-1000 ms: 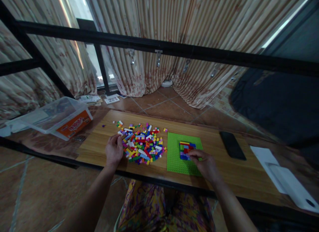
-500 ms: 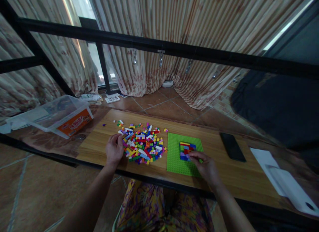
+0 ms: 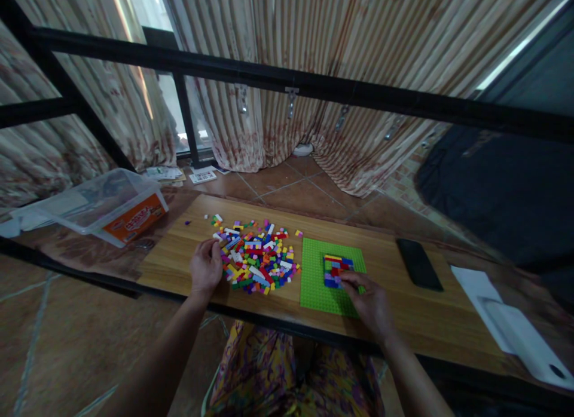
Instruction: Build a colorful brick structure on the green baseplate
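Observation:
On the green baseplate (image 3: 313,279) stands a small block of joined toy bricks (image 3: 332,272) in red, blue, yellow and purple. The fingertips of my right hand (image 3: 370,300) are pinched together at its right side; whatever they hold is hidden or too small to name. My left hand (image 3: 207,266) rests with curled, closed fingers at the left edge of a pile of loose toy bricks (image 3: 258,258) in many colours. Its fingertips lie beside a white brick, and I cannot make out anything inside them.
A clear plastic box (image 3: 121,208) with an orange label is at the left. Right of the baseplate lies a black phone (image 3: 418,264), then a white board with a hole (image 3: 529,342) at the far right. A black metal bar (image 3: 269,73) runs across beyond the wooden board (image 3: 179,258).
Almost nothing differs. Both hands keep their places and closed fingers, and the view has shifted very slightly.

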### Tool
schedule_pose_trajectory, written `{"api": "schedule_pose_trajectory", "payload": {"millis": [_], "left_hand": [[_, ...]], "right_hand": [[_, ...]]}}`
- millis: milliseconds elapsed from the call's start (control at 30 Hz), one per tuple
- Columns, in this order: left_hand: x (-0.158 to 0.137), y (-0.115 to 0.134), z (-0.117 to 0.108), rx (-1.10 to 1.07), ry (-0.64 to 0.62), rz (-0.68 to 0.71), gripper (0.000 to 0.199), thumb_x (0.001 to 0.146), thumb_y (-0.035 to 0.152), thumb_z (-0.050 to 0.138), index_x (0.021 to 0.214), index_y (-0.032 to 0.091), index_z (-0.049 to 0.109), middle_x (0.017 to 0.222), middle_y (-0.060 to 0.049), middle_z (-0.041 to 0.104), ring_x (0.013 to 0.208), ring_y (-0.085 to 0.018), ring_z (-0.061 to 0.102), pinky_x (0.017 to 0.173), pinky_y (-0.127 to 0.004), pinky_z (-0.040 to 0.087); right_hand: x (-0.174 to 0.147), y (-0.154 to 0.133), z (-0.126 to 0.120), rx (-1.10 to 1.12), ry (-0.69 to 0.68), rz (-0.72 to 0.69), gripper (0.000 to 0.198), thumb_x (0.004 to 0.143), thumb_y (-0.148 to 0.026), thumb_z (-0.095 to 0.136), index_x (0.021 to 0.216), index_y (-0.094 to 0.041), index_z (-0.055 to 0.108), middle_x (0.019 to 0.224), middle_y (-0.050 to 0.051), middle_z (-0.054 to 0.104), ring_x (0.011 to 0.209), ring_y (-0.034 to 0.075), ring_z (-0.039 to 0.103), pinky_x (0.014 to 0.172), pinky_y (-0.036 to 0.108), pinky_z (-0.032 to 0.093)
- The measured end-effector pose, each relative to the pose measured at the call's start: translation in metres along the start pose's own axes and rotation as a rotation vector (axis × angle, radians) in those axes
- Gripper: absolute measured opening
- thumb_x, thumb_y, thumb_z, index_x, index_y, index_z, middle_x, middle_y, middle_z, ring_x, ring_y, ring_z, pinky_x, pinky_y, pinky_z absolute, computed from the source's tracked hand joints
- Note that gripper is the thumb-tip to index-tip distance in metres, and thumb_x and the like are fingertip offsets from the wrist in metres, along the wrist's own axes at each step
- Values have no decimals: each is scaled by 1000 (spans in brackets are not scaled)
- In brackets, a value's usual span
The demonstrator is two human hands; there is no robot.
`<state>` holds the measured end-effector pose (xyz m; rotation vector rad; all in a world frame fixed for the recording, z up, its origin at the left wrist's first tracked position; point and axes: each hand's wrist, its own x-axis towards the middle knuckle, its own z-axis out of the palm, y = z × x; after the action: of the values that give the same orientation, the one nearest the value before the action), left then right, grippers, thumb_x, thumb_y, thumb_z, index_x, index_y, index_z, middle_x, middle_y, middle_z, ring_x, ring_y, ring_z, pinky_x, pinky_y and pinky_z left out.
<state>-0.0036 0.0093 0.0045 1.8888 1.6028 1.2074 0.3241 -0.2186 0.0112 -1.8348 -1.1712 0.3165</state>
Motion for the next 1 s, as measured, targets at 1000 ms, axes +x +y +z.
{"api": "schedule_pose_trajectory", "payload": {"millis": [1000], "left_hand": [[-1,2,0,10,7,-2,32,88,35,43,93,15,67,102,-11,67,99,-23,63,92,-36,49]], "right_hand": [[1,5,26,-309,237,113,61,83,-61,49,123,-15,59,116,18,61,108,32,53,96,51,39]]}}
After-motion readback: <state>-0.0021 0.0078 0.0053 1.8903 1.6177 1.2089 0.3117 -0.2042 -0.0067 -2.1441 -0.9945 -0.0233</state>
